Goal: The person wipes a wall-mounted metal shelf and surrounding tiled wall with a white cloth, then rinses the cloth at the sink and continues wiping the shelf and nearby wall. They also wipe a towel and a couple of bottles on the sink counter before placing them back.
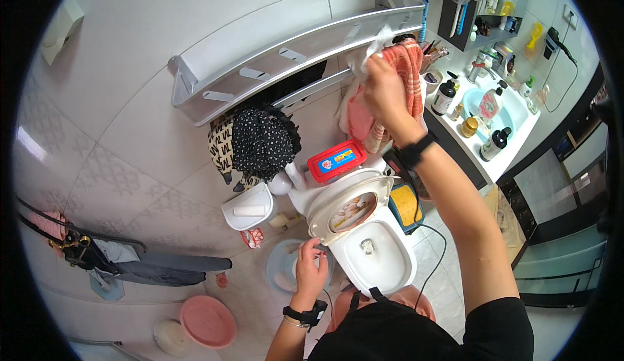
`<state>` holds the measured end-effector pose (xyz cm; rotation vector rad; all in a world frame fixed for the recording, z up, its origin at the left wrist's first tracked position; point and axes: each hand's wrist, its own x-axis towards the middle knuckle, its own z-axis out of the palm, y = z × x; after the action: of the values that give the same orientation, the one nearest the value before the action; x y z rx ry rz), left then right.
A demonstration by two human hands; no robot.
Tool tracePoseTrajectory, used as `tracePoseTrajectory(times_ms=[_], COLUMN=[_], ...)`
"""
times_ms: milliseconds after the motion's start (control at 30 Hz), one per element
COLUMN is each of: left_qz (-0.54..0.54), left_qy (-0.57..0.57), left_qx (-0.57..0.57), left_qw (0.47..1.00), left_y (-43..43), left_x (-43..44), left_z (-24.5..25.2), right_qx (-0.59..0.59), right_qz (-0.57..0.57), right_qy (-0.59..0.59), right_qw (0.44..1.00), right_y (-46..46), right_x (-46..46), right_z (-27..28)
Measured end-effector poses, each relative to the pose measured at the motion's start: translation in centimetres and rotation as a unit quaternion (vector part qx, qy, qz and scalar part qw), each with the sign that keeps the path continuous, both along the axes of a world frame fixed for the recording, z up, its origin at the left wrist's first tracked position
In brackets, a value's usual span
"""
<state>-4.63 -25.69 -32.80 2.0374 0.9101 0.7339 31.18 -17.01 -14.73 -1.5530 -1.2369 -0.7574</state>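
My right hand [385, 88] is raised at the towel rail, its fingers closed on a thin white sheet [379, 44], tissue or cloth, I cannot tell which. Beside and partly behind that hand hangs a coral striped towel [410, 71]. My left hand [311, 269] has its fingers apart and appears to hold nothing; it is near the left edge of the white toilet [407, 271], above a pale blue basin [277, 266]. The toilet lid [351, 212] stands up. A crumpled whitish piece [366, 247] lies in the bowl.
A red-lidded box [336, 160] rests on the toilet's back. Above is a grey wall shelf [302, 59]. A black dotted cloth [265, 139] hangs left, over a white bin [249, 210]. Bottles [444, 96] crowd the washbasin counter [497, 166]; a cable [444, 249] crosses the floor.
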Motion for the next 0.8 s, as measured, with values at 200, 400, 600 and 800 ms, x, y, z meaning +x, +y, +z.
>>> tracePoseTrajectory(times_ms=[200, 400, 600, 800], left_qz=[-0.021, -0.03, 0.004, 0.02], left_qy=[-0.024, -0.013, -0.007, 0.017], left_qx=[-0.018, -0.019, -0.029, -0.035], left_qw=[0.999, 0.999, 1.0, 0.999], left_y=[-1.2, -1.0, -2.7, -6.3], left_x=[0.9, 0.4, -0.3, 4.9], left_z=[-0.2, -0.3, -1.2, -0.7], right_qx=[0.049, -0.023, -0.161, -0.048], right_qz=[0.047, 0.08, -0.125, 0.041], right_qy=[-0.022, -0.111, -0.036, -0.085], right_qw=[0.997, 0.99, 0.978, 0.994], right_y=[5.7, 4.5, -0.4, -0.1], right_x=[-7.9, -8.0, 4.6, 5.9], right_z=[-3.5, -3.5, -2.1, -3.6])
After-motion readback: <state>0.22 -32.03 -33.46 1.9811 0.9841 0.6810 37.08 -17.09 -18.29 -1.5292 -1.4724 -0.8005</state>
